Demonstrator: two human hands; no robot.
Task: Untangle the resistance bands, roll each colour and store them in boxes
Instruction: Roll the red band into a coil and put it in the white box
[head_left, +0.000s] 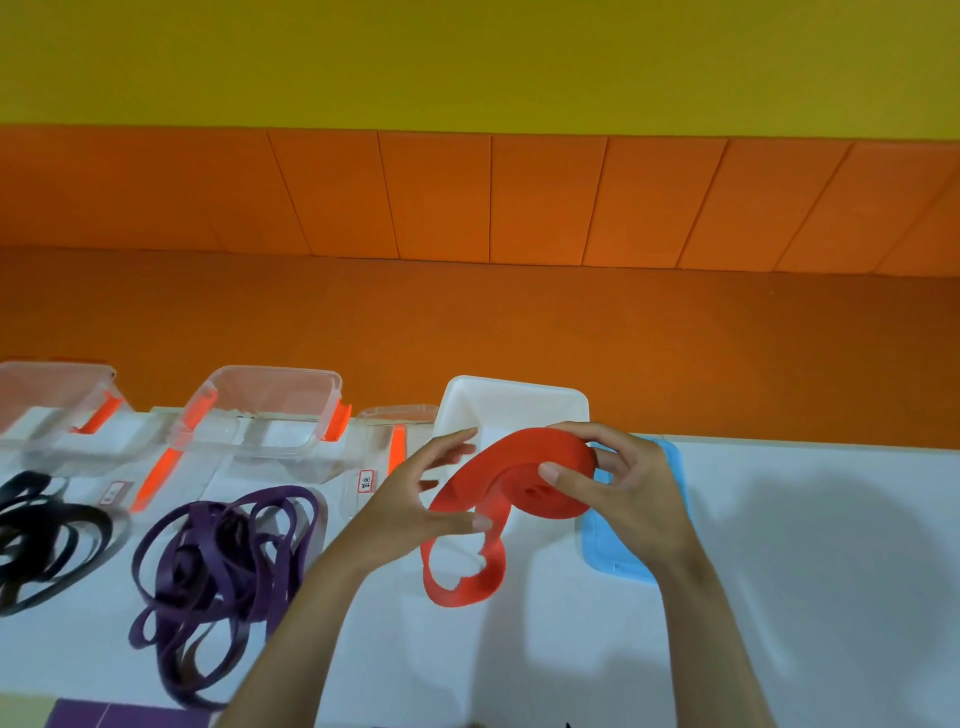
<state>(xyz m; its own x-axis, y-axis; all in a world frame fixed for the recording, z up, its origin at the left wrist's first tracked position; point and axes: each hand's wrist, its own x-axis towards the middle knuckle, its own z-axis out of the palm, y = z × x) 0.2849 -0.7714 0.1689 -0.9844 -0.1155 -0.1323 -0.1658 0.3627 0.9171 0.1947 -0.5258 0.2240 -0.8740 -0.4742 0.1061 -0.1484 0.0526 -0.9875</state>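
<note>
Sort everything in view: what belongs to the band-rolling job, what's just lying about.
Job: red band, partly rolled in left hand and right hand; purple bands; black bands; clear boxes; white box.
Lying about: blue lid; purple sheet at near edge.

Gym or playroom — orange padded wall panels (545, 197), yellow wall (467, 57) above.
</note>
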